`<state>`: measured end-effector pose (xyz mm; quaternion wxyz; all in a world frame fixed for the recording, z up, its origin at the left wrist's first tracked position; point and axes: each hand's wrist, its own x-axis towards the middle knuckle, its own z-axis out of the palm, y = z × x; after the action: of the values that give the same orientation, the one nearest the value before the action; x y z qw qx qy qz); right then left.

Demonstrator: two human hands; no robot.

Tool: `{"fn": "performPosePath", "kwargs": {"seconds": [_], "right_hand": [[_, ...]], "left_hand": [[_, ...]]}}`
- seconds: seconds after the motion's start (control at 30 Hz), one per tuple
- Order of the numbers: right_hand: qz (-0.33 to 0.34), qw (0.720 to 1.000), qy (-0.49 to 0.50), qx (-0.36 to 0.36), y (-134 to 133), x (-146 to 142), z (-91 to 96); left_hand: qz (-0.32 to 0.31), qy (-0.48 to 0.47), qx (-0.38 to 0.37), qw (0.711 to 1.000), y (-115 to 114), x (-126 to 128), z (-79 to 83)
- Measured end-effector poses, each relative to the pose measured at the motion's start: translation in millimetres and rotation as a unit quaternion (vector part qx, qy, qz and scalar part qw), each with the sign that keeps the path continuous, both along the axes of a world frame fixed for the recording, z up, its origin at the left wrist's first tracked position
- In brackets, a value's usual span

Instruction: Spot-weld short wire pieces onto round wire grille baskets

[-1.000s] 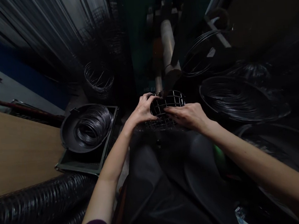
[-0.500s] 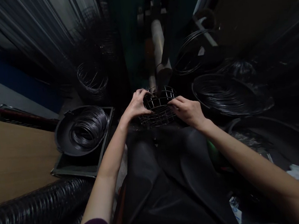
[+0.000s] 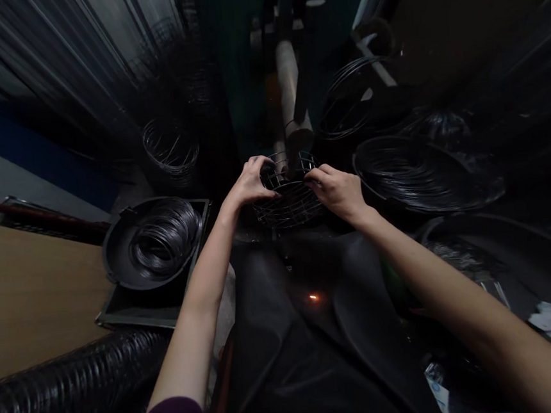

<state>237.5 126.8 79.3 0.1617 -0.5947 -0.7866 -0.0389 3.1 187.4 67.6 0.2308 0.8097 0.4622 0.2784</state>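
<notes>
At the near end of the machine arm (image 3: 287, 74), steady the wire cage (image 3: 290, 210) evenly from both sides. The left hand (image 3: 248, 184) curls its grip around the left side, the right hand (image 3: 339, 192) pinches the right rim; mind the glowing spark (image 3: 314, 297).

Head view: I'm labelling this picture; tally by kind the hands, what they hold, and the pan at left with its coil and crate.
Left hand and right hand: 2
Wire basket: 1
Pan: 1
Wire coil: 1
Crate: 1
Total: 6
</notes>
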Motion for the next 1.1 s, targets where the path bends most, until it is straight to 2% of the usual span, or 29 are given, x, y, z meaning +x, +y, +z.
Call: {"fn": "performPosePath", "kwargs": {"seconds": [0.13,0.23,0.33,0.43,0.53,0.6,0.67,0.73,0.8,0.83,0.9,1.0,1.1], "right_hand": [[-0.007,1.000,0.007,-0.008,16.6,-5.2,2.5],[-0.008,0.998,0.058,0.003,15.9,0.4,2.4],[-0.016,0.986,0.165,0.028,-5.1,23.4,2.3],[-0.040,0.967,0.249,-0.039,-41.8,56.7,-2.1],[-0.055,0.961,0.219,-0.160,-79.4,84.4,-20.2],[-0.047,0.951,0.182,-0.246,-100.4,95.9,-41.3],[-0.030,0.934,0.168,-0.313,-117.1,104.4,-66.0],[-0.005,0.922,0.169,-0.350,-128.8,112.7,-87.7],[0.012,0.911,0.192,-0.365,-134.8,119.4,-98.5],[0.009,0.909,0.211,-0.359,-135.7,120.6,-97.9],[-0.010,0.910,0.256,-0.326,-133.3,114.8,-83.4],[-0.013,0.896,0.336,-0.289,-118.8,83.3,-36.8],[0.052,0.868,0.364,-0.334,-92.2,40.0,9.3]], "left_hand": [[0.001,-0.012,0.000,1.000,15.1,0.9,1.3],[-0.009,-0.034,0.033,0.999,16.4,-4.2,-8.7],[-0.002,-0.091,0.039,0.995,8.0,-16.9,-35.4],[0.020,-0.182,-0.036,0.982,-5.2,-30.4,-70.5],[0.044,-0.269,-0.108,0.956,-14.5,-35.4,-95.2],[0.064,-0.309,-0.121,0.941,-17.4,-34.6,-100.1],[0.083,-0.326,-0.113,0.935,-20.1,-33.5,-96.7],[0.085,-0.323,-0.094,0.938,-26.0,-33.8,-88.3],[0.075,-0.305,-0.064,0.947,-36.8,-35.2,-77.4],[0.072,-0.288,-0.047,0.954,-44.0,-35.8,-71.6],[0.073,-0.235,-0.008,0.969,-60.4,-35.4,-59.1],[0.067,-0.124,0.044,0.989,-83.1,-27.6,-39.7],[0.043,-0.021,0.069,0.997,-96.6,-12.2,-23.5]]}}
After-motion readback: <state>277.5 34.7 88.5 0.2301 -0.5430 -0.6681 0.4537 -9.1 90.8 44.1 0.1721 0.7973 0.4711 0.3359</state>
